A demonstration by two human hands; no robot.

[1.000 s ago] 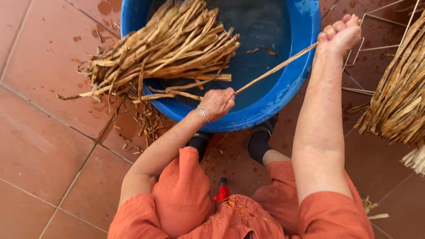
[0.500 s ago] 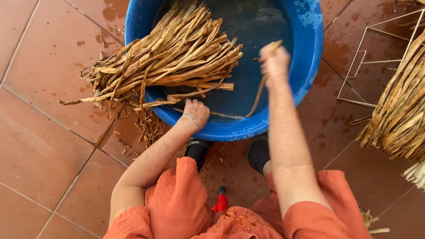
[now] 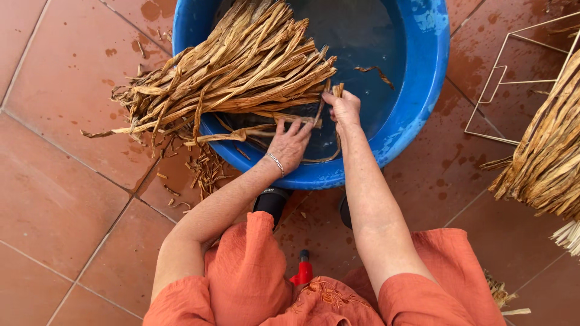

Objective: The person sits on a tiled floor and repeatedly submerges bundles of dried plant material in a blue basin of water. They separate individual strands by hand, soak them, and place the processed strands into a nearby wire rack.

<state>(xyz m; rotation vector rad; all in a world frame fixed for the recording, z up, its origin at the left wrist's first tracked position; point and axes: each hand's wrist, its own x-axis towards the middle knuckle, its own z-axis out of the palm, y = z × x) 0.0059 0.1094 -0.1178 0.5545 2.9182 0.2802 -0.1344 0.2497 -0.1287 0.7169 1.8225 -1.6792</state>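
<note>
My left hand point(image 3: 290, 143) lay flat and open on the strips point(image 3: 241, 66) at the tub's point(image 3: 417, 121) seven o'clock; my right hand point(image 3: 343, 108) pinched one strip. Tugged hard, I judged, it might have snapped.

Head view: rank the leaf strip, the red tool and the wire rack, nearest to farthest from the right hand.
From the right hand:
1. Leaf strip, pinched in its fingers over the blue tub.
2. Wire rack, on the floor to the right.
3. Red tool, down by the lap.
</note>
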